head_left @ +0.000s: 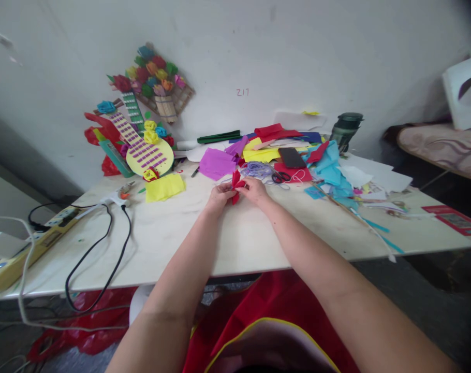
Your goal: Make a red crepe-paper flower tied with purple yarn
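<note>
Over the middle of the white table, both my hands meet at a folded piece of red crepe paper (236, 179). My left hand (219, 195) pinches its lower left side with the fingers closed. From the right, my right hand (254, 190) grips a fold of the same paper between thumb and fingers. Red points stick out above and below the fingers, while its centre is partly hidden. Just beyond the hands are a bundle of pale purple cord (256, 169), black-handled scissors (281, 177) and a purple paper sheet (218, 163).
A glue gun (117, 198) with a looping black cable and a power strip (33, 248) lie at the left. Paper-flower decorations (150, 150) lean on the wall. A phone (292, 158), blue crepe paper (330, 168) and a dark bottle (346, 130) are at the right.
</note>
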A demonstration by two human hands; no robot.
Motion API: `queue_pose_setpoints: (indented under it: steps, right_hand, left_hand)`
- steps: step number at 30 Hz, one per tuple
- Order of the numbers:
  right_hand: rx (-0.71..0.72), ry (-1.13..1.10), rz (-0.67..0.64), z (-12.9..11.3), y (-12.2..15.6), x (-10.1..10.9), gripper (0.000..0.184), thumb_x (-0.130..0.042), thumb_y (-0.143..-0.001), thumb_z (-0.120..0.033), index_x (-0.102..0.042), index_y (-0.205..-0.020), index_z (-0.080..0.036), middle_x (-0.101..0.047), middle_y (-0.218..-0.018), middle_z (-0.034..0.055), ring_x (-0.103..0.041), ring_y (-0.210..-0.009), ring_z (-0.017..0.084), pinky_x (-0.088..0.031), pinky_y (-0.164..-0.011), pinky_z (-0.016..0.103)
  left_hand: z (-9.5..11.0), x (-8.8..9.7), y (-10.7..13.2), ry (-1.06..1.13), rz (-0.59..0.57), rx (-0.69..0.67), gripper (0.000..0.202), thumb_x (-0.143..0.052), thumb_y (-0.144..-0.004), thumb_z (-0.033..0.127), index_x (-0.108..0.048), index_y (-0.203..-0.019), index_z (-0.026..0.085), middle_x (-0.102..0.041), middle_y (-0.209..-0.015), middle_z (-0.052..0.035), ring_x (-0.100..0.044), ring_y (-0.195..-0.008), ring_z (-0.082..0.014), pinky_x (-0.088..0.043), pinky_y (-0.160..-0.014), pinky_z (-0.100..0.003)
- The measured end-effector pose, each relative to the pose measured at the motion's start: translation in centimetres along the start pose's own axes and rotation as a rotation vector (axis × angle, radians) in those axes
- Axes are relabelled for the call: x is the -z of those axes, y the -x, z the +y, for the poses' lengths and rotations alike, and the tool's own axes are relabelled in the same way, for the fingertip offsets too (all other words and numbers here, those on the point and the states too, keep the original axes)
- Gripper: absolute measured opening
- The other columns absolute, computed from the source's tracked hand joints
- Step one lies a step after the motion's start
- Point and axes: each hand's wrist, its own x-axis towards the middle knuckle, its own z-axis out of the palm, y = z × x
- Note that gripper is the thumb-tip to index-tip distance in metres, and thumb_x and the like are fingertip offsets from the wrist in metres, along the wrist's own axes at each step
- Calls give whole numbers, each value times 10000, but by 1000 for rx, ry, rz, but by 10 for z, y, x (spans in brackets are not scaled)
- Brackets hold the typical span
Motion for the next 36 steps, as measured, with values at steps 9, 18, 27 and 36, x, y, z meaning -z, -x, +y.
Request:
queue_pose_setpoints:
  steps: [9,18,27,36]
  right_hand:
    - [-17,-155,-125,10,-5,7,47,-660,-661,-163,-684,-700,-169,-653,-710,13,-573,-689,147,-436,-685,275]
    - [-67,-270,-267,16,-5,14,40,-681,-612,-161,-682,-652,-156,-652,-625,-5,-582,-648,144,-447,-652,259]
    - [-146,-425,-148,10,-5,4,154,-677,-595,-222,-629,-719,-145,-628,-636,-5,-552,-593,121,-440,-618,261]
    - [-315,-519,-72,-5,-2,9,325,-698,-545,-264,-532,-809,-172,-511,-552,-80,-446,-479,69,-340,-466,200]
  left_hand:
    - [0,-2,3,-109,-26,-5,266,-688,-521,145,-641,-779,103,-634,-587,-22,-533,-474,-100,-407,-478,-223]
    - [6,-2,6,-212,-104,49,247,-682,-514,122,-643,-754,76,-665,-642,-64,-574,-502,-122,-428,-478,-227]
    - [6,0,5,-24,-95,82,248,-718,-540,186,-613,-743,91,-655,-599,-62,-576,-496,-132,-434,-497,-244]
    - [6,1,5,-15,-108,2,340,-755,-627,396,-615,-658,88,-644,-585,-71,-525,-446,-97,-365,-431,-219]
